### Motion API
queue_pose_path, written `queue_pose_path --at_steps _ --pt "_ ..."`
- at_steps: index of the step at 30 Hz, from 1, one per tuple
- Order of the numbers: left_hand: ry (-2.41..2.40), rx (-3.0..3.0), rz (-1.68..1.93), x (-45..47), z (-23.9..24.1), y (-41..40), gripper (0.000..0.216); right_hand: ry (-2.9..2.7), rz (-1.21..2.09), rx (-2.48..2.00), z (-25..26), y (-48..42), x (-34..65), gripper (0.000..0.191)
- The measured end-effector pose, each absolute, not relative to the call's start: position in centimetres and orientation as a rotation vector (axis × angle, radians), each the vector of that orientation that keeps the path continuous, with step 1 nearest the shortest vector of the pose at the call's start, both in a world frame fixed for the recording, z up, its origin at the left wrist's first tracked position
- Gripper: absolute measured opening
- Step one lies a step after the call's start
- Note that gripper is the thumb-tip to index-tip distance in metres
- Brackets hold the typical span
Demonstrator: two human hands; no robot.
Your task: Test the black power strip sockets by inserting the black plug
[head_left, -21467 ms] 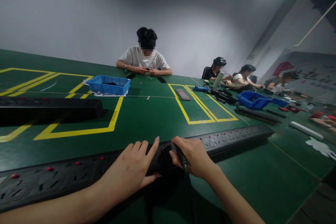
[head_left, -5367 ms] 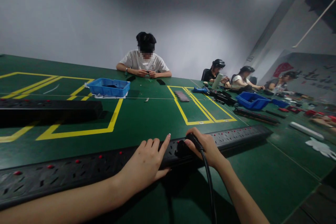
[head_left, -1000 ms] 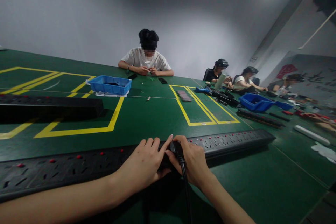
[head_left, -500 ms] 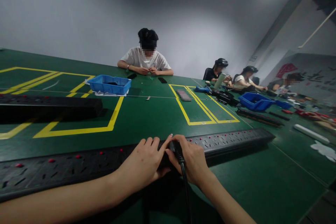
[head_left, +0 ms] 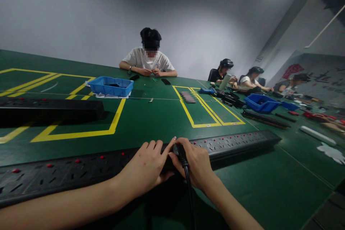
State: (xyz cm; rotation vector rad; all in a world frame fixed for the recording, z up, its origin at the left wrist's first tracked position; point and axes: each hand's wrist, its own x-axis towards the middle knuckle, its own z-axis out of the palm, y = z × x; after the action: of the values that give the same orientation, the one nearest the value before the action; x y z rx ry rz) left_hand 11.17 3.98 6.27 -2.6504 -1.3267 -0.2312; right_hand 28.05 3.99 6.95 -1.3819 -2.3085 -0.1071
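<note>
A long black power strip (head_left: 231,141) with red switches lies across the green table in front of me. My left hand (head_left: 149,163) is wrapped over its middle, thumb on the near side and fingers over the far side. Between the fingers and thumb of my right hand (head_left: 195,161) is a black power plug (head_left: 181,153), held against the top of the strip. From the plug a black cord (head_left: 190,197) runs down toward me. My fingers hide the plug's prongs and the sockets under it, so I cannot tell how deep it sits.
Another black power strip (head_left: 51,109) lies at the left. Beyond it stands a light blue bin (head_left: 110,87). A darker blue bin (head_left: 261,103) and more parts are at the right, near a white glove (head_left: 331,152). A person (head_left: 148,61) sits opposite, others further right.
My view has shifted very slightly. Both hands keep the same grip on the strip and the plug.
</note>
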Motion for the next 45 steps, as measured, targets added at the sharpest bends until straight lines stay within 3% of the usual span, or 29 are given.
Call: queue_pose_path --at_steps 45 --pt "-1.311 -2.636 -0.22 11.29 6.34 3.99 0.07 -2.314 -0.117 -1.364 7.33 3.82 28.0 0.027"
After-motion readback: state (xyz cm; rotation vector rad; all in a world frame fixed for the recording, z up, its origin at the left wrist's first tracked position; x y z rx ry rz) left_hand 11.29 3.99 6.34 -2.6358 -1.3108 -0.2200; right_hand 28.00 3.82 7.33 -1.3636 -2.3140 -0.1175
